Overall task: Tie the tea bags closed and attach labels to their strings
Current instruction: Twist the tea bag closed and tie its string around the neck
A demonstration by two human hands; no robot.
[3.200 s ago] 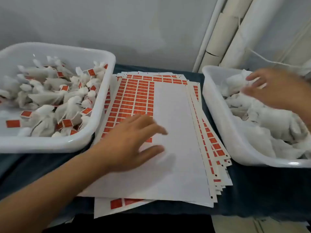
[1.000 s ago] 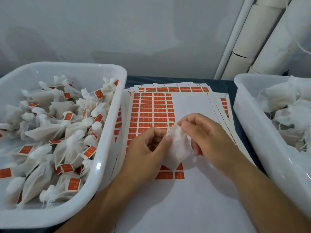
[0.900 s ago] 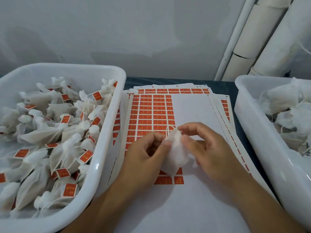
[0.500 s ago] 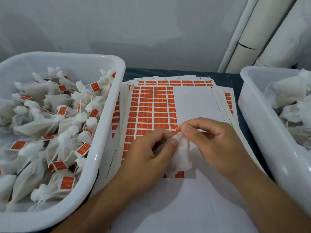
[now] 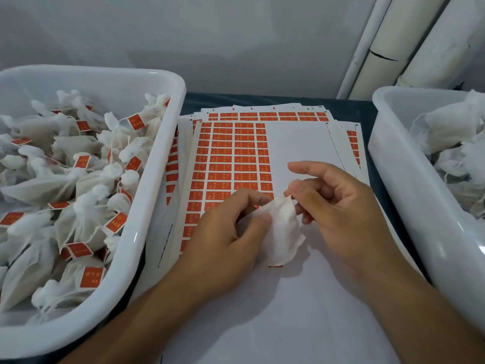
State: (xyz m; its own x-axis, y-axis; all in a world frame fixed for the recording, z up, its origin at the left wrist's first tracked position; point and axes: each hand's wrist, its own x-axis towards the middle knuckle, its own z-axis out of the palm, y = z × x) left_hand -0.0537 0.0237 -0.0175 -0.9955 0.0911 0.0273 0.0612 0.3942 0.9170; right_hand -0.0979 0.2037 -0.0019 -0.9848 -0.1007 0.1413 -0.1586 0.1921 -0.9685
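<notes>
- Your left hand (image 5: 225, 232) pinches 1 white tea bag (image 5: 284, 232) between thumb and curled fingers, gripping its left edge.
- Your right hand (image 5: 338, 206) pinches the top of the same tea bag with thumb and middle fingers; the index finger sticks out straight, pointing left.
- The tea bag is held between both hands over the middle of the worktop (image 5: 262, 99), above the top label sheet (image 5: 296, 143); whether its bottom touches the sheet you cannot tell.
- No string is clear at the bag's neck; too small to tell.
- The label sheet tops a fanned stack; orange labels (image 5: 231, 158) fill its far left part, the right and near parts are bare white backing.
- 1 orange label peeks out just under the tea bag's lower edge.
- The left tub (image 5: 147, 248), white plastic, holds many tied bags (image 5: 86, 214) with orange tags on their strings.
- The right tub (image 5: 404, 185), white plastic, holds a heap of loose white bags (image 5: 451, 143) with no tags visible.
- Both tubs sit on the dark worktop, either side of the sheets.
- White pipes (image 5: 388, 46) stand against the far right wall.
</notes>
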